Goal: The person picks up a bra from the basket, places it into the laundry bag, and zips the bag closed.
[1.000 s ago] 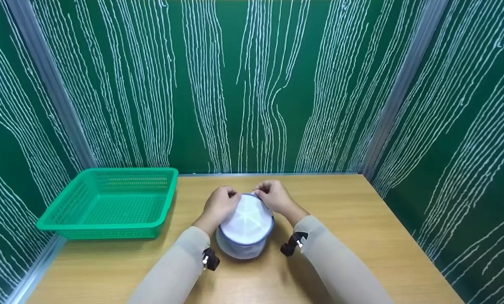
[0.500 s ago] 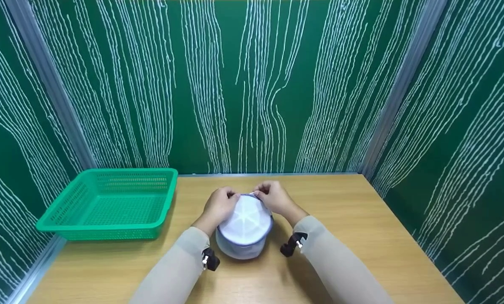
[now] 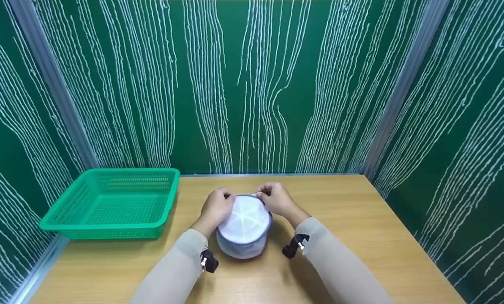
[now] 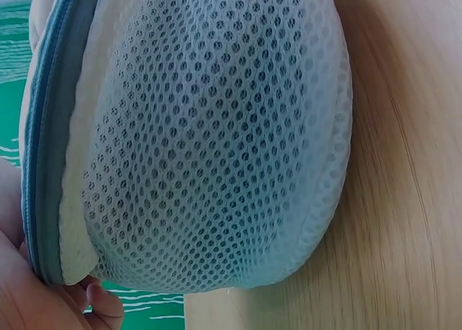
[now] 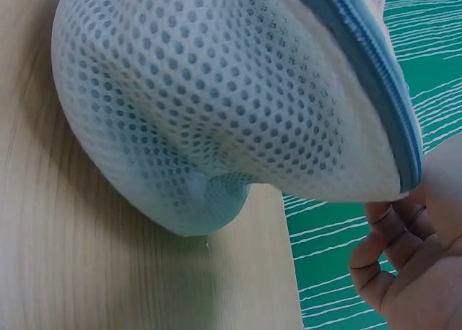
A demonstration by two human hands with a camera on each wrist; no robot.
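Note:
A round white mesh laundry bag (image 3: 244, 221) with a blue-grey zipper band stands on the table, its pale, spoke-seamed top tilted up. My left hand (image 3: 218, 207) pinches the far left of its rim. At the far right of the rim, my right hand (image 3: 277, 200) pinches the edge, where a small white bit shows at the fingertips. In the left wrist view the zipper (image 4: 50, 128) runs up to the left fingers. The right wrist view has the zipper's end (image 5: 411, 164) by the right hand, and the mesh side wall dented inward. What the bag contains cannot be made out.
A green plastic basket (image 3: 108, 228) with slotted walls stands at the left of the wooden table (image 3: 340, 202). Green panels with white wavy lines (image 3: 252, 84) close off the back and both sides. A black wrist mount (image 3: 209, 261) sits on each sleeve.
My left hand has shifted slightly left along the rim, so the hands are a little farther apart. The bag's top has moved a touch left. Both hands keep their grip.

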